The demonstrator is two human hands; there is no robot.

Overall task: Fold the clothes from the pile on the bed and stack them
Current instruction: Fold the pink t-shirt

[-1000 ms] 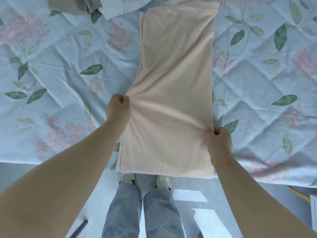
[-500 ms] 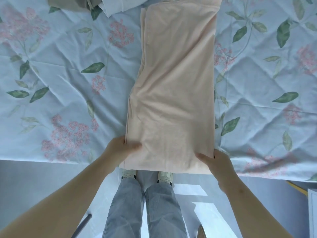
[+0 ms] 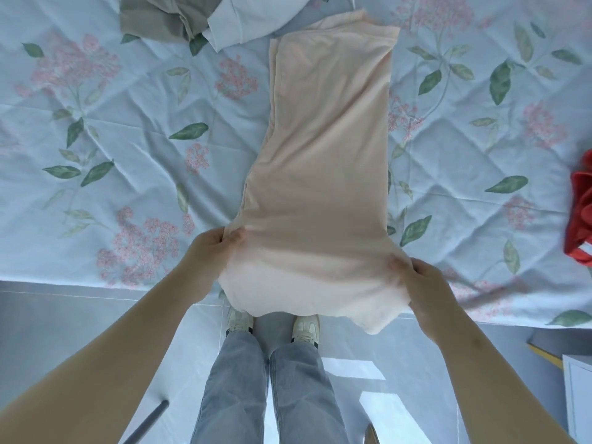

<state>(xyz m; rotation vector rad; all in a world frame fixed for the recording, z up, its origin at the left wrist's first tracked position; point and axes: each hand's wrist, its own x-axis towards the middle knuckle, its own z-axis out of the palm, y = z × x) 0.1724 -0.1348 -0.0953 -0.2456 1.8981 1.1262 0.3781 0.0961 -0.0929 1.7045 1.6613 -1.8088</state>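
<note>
Peach garment (image 3: pixel 323 161): near end pinched by left hand (image 3: pixel 209 251), right hand (image 3: pixel 423 283).

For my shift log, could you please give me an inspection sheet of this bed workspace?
Surface: pale blue floral quilted bedspread, creased.
Job's things: long peach fabric garment folded into a strip, near end lifted; crumpled olive-grey garment and white garment at the far edge.
Clutter: red fabric item at the right edge.
Hands: left hand and right hand each grip a near corner of the peach garment.
Cables: nothing seen.
Surroundings: pale tiled floor, blue jeans, cream shoes.
</note>
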